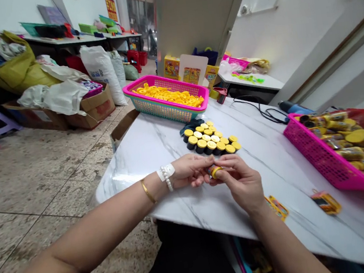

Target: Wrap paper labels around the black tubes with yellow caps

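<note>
My left hand (189, 170) and my right hand (239, 178) meet over the near part of a white marble table (157, 148). Together they pinch a small dark container with a yellow cap (214, 170), fingers closed round it from both sides. Just beyond them stands a tight cluster of several black containers with yellow caps (209, 138). My left wrist wears a white bead bracelet and a gold bangle.
A pink-rimmed teal basket (165, 107) of yellow rings sits at the table's far end. A pink basket (322, 162) of yellow-wrapped items lies at right. Two small yellow packets (325, 202) lie near my right arm. A black cable (262, 112) crosses the table. Boxes and sacks crowd the floor at left.
</note>
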